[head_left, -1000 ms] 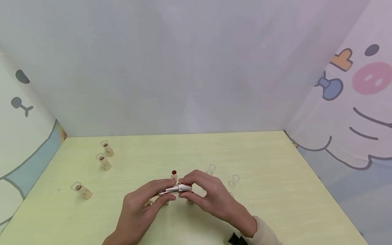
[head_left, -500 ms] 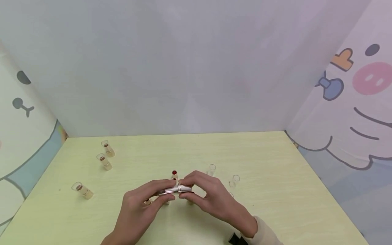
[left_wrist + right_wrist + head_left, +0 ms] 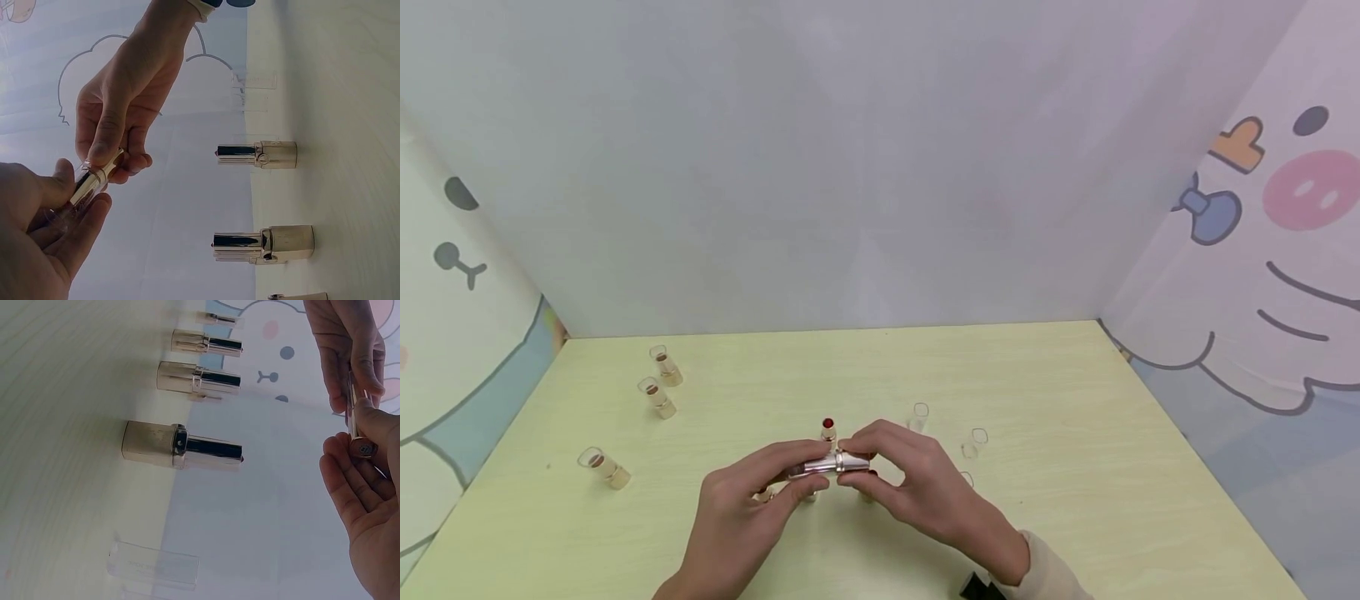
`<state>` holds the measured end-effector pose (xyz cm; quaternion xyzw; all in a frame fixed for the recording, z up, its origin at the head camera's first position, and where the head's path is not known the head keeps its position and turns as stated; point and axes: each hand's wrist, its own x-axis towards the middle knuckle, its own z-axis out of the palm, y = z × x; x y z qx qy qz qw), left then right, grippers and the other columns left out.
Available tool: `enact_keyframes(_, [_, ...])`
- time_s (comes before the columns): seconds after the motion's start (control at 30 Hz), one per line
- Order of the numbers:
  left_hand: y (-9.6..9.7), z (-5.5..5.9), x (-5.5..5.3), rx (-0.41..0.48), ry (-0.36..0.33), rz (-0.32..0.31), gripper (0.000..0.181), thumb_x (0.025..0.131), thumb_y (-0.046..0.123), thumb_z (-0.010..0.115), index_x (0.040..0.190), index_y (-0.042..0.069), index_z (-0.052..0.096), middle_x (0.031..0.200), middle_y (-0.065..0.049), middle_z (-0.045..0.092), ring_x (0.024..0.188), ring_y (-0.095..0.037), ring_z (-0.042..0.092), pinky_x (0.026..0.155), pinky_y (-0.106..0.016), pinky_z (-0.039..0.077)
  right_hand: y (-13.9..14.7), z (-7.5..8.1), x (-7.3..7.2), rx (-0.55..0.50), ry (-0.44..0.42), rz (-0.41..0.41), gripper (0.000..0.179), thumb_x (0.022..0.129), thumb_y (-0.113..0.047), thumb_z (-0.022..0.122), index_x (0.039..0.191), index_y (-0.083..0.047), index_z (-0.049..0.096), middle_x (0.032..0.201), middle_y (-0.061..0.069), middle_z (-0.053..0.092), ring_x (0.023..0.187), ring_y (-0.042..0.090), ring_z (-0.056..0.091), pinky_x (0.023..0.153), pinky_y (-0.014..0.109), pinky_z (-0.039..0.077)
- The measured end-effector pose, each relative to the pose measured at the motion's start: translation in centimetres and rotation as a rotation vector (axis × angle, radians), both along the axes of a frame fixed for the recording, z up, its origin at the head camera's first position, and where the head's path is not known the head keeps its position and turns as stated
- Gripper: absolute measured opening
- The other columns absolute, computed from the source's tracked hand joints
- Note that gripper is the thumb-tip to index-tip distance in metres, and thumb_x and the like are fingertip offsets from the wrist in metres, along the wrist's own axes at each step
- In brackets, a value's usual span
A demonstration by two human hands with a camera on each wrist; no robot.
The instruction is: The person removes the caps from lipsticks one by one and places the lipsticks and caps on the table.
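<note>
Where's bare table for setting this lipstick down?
Table looks bare between the left-side capped lipsticks and left hand, and from the clear caps to its right edge. Crowded: around that hand and the right hand, where uncapped lipsticks stand.

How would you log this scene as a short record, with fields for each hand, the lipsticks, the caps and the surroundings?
Left hand: pinches one end of the held lipstick
Right hand: pinches its other end
Table: pale
Left side: three capped lipsticks, standing
Just beyond the hands: an uncapped lipstick, red tip showing
Right side: clear caps, at least three
Backdrop: plain, greyish
Side panels: cartoon faces
</note>
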<state>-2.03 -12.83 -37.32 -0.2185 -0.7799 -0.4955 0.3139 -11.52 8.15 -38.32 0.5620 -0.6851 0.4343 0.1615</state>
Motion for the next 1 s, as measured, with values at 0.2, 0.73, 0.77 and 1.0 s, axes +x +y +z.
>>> enact_keyframes(0.2, [0.0, 0.41, 0.33, 0.048, -0.175, 0.011, 0.038, 0.079, -0.001, 0.086, 0.115, 0.011, 0.078, 0.105, -0.003, 0.08, 0.08, -0.001, 0.074, 0.067, -0.019, 0.061, -0.04, 0.06, 0.02, -0.027, -0.024, 0.022, 0.034, 0.09, -0.01, 0.082, 0.121, -0.01, 0.069, 0.107, -0.001, 0.074, 0.092, 0.009, 0.07, 0.088, 0.015, 0.058])
enact_keyframes(0.73, [0.04, 0.33, 0.35, 0.024, -0.114, 0.053, 0.04, 0.078, -0.004, 0.087, 0.114, 0.012, 0.078, 0.104, -0.002, 0.08, 0.081, 0.001, 0.073, 0.066, -0.014, 0.057, 0.1, 0.09, 0.14, -0.018, -0.009, 0.001, 0.035, 0.089, -0.009, 0.083, 0.122, -0.009, 0.069, 0.108, -0.001, 0.074, 0.093, 0.007, 0.071, 0.088, 0.016, 0.059])
enact_keyframes(0.77, [0.0, 0.4, 0.35, 0.016, -0.097, 0.07, 0.041, 0.077, -0.004, 0.087, 0.114, 0.012, 0.078, 0.102, -0.001, 0.08, 0.08, 0.002, 0.072, 0.065, -0.013, 0.055, 0.16, 0.13, 0.14, -0.019, -0.012, -0.01, 0.035, 0.089, -0.009, 0.083, 0.122, -0.01, 0.069, 0.108, -0.001, 0.074, 0.093, 0.006, 0.07, 0.087, 0.015, 0.059])
enact_keyframes(1.0, [-0.67, 1.06, 0.29, 0.01, -0.027, 0.118, 0.05, 0.071, -0.013, 0.088, 0.113, 0.012, 0.079, 0.099, -0.003, 0.08, 0.083, 0.003, 0.072, 0.08, -0.012, 0.059, 0.72, 0.37, -0.21, -0.015, -0.059, -0.06, 0.033, 0.088, -0.009, 0.084, 0.119, -0.01, 0.071, 0.108, -0.002, 0.074, 0.089, 0.004, 0.068, 0.082, 0.017, 0.059])
